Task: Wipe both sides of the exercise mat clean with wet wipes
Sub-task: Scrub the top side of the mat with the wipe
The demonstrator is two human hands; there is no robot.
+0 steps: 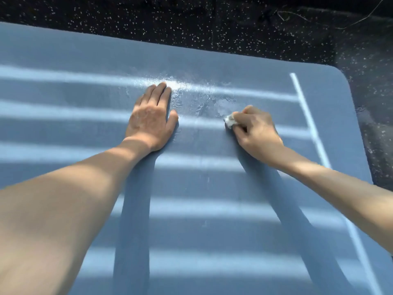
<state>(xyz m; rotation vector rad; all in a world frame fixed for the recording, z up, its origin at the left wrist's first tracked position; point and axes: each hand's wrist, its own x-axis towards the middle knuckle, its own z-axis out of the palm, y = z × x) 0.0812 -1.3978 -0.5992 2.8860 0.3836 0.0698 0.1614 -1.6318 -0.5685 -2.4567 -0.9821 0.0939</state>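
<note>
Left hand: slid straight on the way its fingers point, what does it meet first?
The wet, shiny patch on the blue exercise mat, right ahead of the left hand; past it only bare mat up to the black speckled floor. No object in that line.

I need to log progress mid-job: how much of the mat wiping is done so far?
Done: only a wet, streaky patch on the mat shows wiping. In hand: the right hand grips a balled-up wipe against the mat beside that patch; the left hand lies flat on it. Left: the rest of this face looks dry, and the underside is hidden.
</note>
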